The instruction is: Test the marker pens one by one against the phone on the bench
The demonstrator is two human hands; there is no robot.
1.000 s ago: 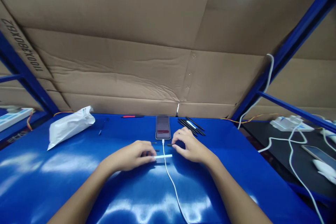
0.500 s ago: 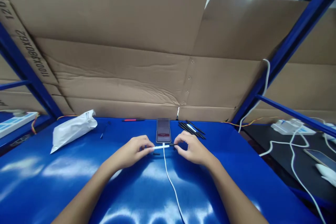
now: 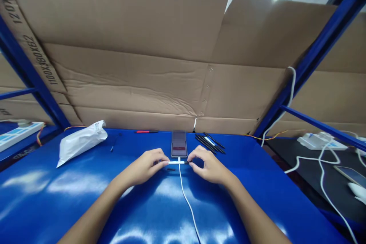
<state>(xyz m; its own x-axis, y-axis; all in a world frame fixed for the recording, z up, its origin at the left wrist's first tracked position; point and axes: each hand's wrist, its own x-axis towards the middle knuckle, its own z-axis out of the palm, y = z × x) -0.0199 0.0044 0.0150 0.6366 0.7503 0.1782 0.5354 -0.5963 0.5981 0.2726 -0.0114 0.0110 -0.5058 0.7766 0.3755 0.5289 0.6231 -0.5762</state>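
Level above the blue tabletop lies a white pen (image 3: 176,162) with a black end, spanning both my hands. My left hand (image 3: 150,164) pinches its left end between thumb and fingers. The thumb and index finger of my right hand (image 3: 206,164) close on the black part at the other end; whether that part is a separate cap I cannot tell. A small black piece, like a pen cap (image 3: 171,169), rests on the table just below the pen. Directly behind the pen is a phone (image 3: 179,144), with a white cable (image 3: 187,200) running from it toward me under the pen.
Several black pens (image 3: 210,143) lie right of the phone, one with a white section. A red pen (image 3: 146,132) is near the cardboard wall (image 3: 128,61). To the left sits a white plastic bag (image 3: 82,143). Blue posts (image 3: 314,53) frame the sides; a power strip (image 3: 323,142) stands at right.
The pen, slightly tilted before, is now level. My right hand's fingertips are a little closer to my left hand. The whole view has shifted slightly.
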